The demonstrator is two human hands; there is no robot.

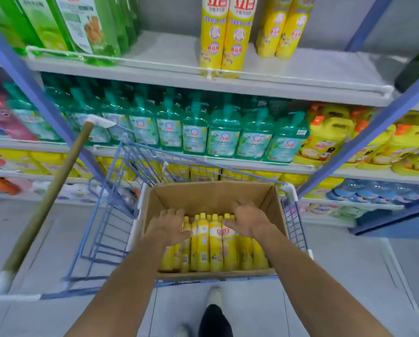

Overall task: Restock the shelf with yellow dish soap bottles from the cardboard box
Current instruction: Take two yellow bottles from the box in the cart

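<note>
Box (211, 192) in cart (111, 215): yellow bottles (215, 246), upright. Left hand (168, 226) over their tops, grasp cannot be told. Right hand (248, 221): fingers spread, released, touching bottles.

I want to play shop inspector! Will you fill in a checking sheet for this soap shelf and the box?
Surface: top shelf has bare board beside its tall yellow bottles.
Job's things: cardboard box sits in the blue cart, with yellow soap bottles packed inside.
Clutter: wooden pole slants beside the cart, on the left.
Grips: left hand and right hand are open, over the box's bottles.
Cables: nothing seen.
Surroundings: green pump bottles on the shelf below; grey floor.
</note>
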